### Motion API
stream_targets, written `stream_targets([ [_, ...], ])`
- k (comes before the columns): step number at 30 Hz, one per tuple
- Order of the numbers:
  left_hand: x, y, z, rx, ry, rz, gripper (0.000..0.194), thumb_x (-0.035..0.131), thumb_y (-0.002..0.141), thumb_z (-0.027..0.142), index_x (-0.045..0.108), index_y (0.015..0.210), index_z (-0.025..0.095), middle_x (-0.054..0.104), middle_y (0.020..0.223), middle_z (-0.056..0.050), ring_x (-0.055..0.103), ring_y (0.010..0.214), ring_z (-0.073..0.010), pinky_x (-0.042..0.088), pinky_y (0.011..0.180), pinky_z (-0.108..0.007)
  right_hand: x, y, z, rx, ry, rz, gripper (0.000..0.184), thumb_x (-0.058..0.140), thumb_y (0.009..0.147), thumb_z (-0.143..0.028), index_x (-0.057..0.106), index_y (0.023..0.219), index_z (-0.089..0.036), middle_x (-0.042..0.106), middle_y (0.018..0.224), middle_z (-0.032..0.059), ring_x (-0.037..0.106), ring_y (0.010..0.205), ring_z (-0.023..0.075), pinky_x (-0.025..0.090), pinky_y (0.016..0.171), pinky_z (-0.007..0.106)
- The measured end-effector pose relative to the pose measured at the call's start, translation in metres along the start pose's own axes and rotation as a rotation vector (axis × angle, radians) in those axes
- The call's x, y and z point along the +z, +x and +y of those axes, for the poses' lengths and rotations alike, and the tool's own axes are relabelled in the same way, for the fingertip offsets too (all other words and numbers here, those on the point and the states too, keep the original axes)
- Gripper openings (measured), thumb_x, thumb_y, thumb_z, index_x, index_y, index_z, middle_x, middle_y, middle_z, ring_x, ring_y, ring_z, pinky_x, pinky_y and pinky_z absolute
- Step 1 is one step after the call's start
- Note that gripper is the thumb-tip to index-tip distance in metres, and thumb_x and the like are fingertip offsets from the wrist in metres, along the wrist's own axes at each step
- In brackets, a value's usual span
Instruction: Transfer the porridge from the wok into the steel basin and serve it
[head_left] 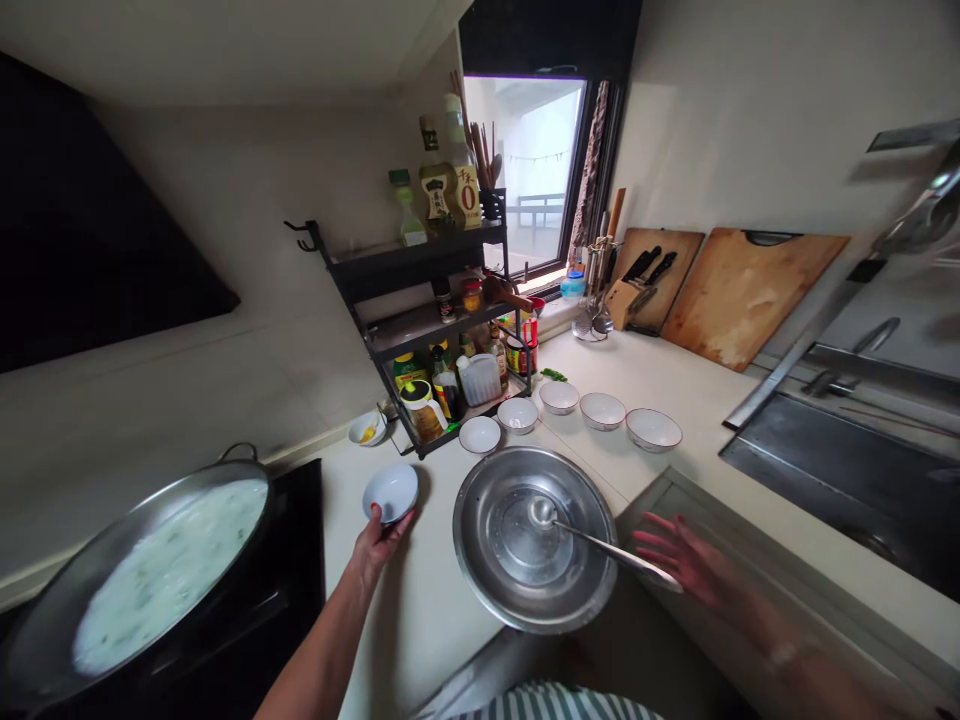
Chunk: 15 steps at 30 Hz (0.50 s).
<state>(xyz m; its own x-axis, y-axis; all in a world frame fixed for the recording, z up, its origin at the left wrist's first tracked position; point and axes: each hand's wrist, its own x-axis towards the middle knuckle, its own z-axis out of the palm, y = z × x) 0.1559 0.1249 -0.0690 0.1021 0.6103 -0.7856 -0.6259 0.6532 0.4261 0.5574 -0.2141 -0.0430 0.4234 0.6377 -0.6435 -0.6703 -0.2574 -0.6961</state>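
My left hand (385, 538) grips a small white bowl (391, 488) by its near rim, thumb over the edge, above the counter. Right of it stands a wide steel basin (480, 565), with a metal ladle (600, 545) resting inside and its handle sticking out over the right rim. Beside that handle, my right hand (690, 565) is held with its fingers spread, slightly blurred, and nothing in it. Several white bowls (602, 411) stand in a curved row behind the basin.
A large wok (255, 500) of milky, bubbling liquid sits on the black stove at left. Behind are a black rack (390, 335) of bottles and jars, a small bowl (367, 430) with something yellow, a knife block (626, 300) and cutting boards (739, 290). A sink (840, 480) lies right.
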Motion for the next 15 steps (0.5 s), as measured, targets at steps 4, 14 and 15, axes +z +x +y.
stream_targets([
  [4,-0.021,-0.015,0.012,0.024,-0.043,-0.026,0.049,0.055,0.090,0.029,0.043,0.137,0.020,0.061,0.119,-0.019,0.070,0.096,-0.0335,0.062,0.064,-0.043,0.066,0.020,0.015,0.026,0.038,-0.292,0.039,0.050,0.088,-0.047,0.068,0.110,-0.020,0.075,0.102,0.0122,0.070,0.098,0.0284,0.049,0.097,0.046],
  [14,-0.071,-0.117,0.069,0.232,-0.072,-0.129,0.044,0.055,0.092,0.024,0.049,0.136,0.023,0.066,0.116,-0.016,0.065,0.108,-0.0369,0.060,0.076,-0.051,0.154,0.036,0.084,0.146,0.158,-0.355,0.043,0.040,0.092,-0.057,0.062,0.111,-0.026,0.075,0.097,0.0102,0.070,0.095,0.0289,0.053,0.086,0.048],
  [15,-0.070,-0.126,0.071,0.247,-0.052,-0.142,0.045,0.056,0.091,0.024,0.050,0.135,0.024,0.067,0.115,-0.015,0.066,0.106,-0.0361,0.060,0.076,-0.052,0.165,0.037,0.085,0.132,0.186,-0.312,0.042,0.042,0.091,-0.056,0.060,0.112,-0.025,0.074,0.097,0.0110,0.070,0.095,0.0284,0.053,0.087,0.048],
])
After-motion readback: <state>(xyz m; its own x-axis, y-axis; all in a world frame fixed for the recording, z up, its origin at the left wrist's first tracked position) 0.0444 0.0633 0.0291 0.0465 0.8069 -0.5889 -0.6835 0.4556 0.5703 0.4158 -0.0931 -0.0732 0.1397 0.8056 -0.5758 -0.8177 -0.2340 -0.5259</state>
